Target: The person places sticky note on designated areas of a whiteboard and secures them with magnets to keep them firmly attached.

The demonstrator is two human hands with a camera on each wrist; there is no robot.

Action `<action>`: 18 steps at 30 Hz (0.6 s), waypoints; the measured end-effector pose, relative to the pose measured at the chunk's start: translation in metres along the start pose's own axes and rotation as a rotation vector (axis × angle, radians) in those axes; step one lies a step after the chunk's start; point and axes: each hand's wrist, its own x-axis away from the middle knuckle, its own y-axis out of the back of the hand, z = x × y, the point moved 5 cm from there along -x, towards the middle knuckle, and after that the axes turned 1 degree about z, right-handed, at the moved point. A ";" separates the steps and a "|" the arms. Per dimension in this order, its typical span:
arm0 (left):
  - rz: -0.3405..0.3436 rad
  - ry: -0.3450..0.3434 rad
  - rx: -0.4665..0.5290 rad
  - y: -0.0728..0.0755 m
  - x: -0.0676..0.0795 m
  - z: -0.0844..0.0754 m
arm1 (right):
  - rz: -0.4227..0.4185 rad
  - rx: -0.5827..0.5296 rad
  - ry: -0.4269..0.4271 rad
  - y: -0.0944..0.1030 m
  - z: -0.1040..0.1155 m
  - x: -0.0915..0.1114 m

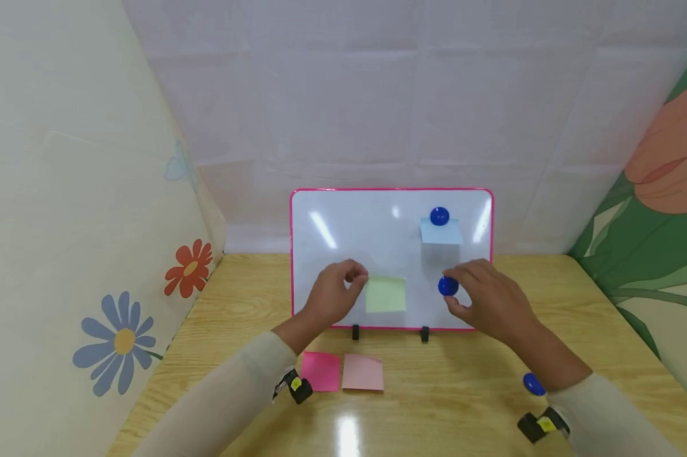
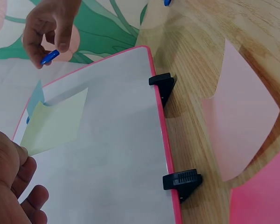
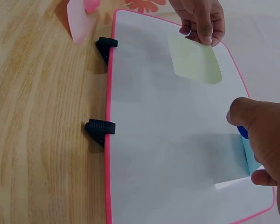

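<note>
My left hand (image 1: 336,291) pinches a pale green sticky note (image 1: 386,294) by its edge, in front of the whiteboard (image 1: 366,235). In the left wrist view the note (image 2: 56,121) hangs from the thumb and finger at one corner. My right hand (image 1: 489,298) holds a round blue magnet (image 1: 448,286) between thumb and fingers, to the right of the note. Higher on the board, another blue magnet (image 1: 439,216) sits at the top of a light blue sticky note (image 1: 441,231), whose lower edge stands away from the surface.
On the wooden table (image 1: 246,298) before the board lie a bright pink sticky note (image 1: 321,372) and a pale pink one (image 1: 363,372). A blue magnet (image 1: 533,384) lies by my right forearm. Two black feet (image 1: 355,332) support the pink-framed board.
</note>
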 end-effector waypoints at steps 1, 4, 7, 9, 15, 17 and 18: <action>-0.004 -0.004 -0.001 0.000 -0.001 0.000 | -0.005 0.002 0.007 0.001 0.000 -0.001; -0.014 -0.006 -0.004 0.001 -0.002 0.000 | -0.022 0.005 0.029 0.003 0.001 -0.004; -0.014 -0.002 -0.002 0.001 -0.004 0.000 | -0.028 0.005 0.040 0.004 0.002 -0.006; -0.013 0.001 0.000 0.001 -0.004 -0.001 | -0.026 0.006 0.042 0.004 0.002 -0.007; -0.011 -0.004 0.011 0.004 -0.005 -0.004 | -0.026 0.007 0.032 0.005 0.003 -0.010; -0.014 -0.007 0.015 0.005 -0.006 -0.004 | -0.024 0.006 0.023 0.005 0.003 -0.011; -0.014 -0.006 0.016 0.005 -0.006 -0.004 | -0.023 0.008 0.020 0.005 0.003 -0.011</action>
